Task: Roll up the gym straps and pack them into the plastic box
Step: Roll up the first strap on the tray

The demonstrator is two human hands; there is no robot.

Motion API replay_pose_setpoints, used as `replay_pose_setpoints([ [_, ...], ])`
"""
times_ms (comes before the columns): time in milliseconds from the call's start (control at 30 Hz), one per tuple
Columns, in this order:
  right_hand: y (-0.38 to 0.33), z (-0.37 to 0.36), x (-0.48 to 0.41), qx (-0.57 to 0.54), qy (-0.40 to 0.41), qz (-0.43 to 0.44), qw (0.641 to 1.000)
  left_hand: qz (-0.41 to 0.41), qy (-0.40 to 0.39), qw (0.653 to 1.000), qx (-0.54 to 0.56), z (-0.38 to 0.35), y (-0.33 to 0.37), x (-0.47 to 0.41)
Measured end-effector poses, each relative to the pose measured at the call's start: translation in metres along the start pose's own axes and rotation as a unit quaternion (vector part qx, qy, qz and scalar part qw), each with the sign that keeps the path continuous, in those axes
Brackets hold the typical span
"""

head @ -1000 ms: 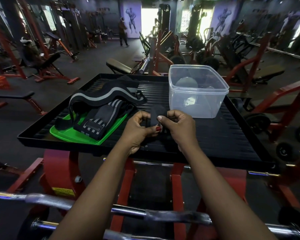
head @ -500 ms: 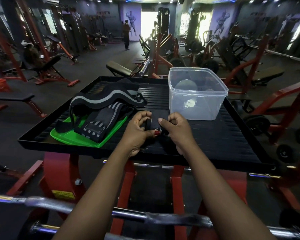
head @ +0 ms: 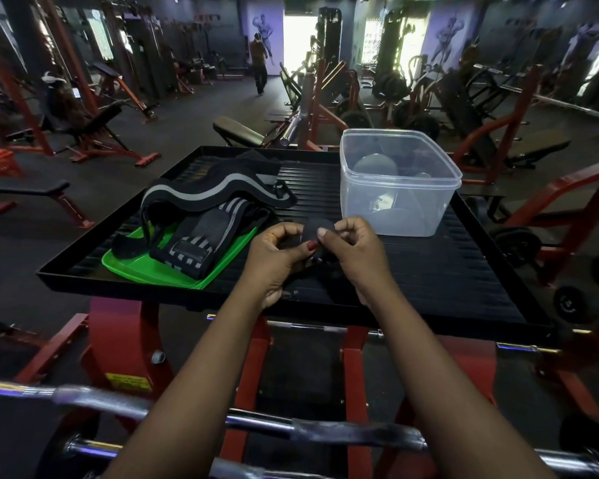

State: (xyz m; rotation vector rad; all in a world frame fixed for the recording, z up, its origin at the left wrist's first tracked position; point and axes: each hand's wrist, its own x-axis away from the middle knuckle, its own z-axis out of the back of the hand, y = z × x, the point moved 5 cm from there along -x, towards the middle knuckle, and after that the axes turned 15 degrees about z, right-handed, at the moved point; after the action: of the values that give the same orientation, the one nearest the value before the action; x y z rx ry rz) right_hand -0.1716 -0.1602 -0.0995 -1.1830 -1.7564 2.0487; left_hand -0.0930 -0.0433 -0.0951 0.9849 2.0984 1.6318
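Both hands, left hand & right hand, pinch a small black strap w/ curled fingers, over the black tray, just in front of the plastic box. More straps lie on a green plate.

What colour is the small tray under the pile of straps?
The small tray is bright green; the head view shows it best.

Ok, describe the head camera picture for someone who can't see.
The left hand and right hand pinch a black strap over a black tray in a gym. More straps lie on a green tray; a plastic box stands behind.
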Motion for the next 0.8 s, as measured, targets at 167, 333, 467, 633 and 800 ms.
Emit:
replay_pose_setpoints([
  [167, -0.0025, -0.0018, 0.0022, -0.04, -0.02, -0.021, 0.999, -0.001, -0.041, 0.999, -0.033, -0.0035, 0.0009, 0.0002],
  [333, -0.0054, -0.0015, 0.0017, 0.027, -0.019, 0.029, 0.999, 0.067, -0.005, 0.998, -0.008, 0.0007, -0.0035, -0.0038],
  [467, -0.0044, -0.0022, 0.0009, 0.021, -0.015, 0.036, 0.999, 0.038, 0.015, 0.999, -0.012, 0.0022, -0.0006, -0.0024],
  [633, 0.0008, -0.0032, 0.0004, 0.0, -0.027, 0.002, 1.0, 0.017, -0.012, 1.0, 0.019, 0.0029, 0.003, 0.0],
  [800, -0.0015, 0.0001, -0.0003, -0.035, -0.004, -0.01, 0.999, 0.004, -0.009, 1.0, -0.013, -0.0001, 0.0026, 0.0022],
])
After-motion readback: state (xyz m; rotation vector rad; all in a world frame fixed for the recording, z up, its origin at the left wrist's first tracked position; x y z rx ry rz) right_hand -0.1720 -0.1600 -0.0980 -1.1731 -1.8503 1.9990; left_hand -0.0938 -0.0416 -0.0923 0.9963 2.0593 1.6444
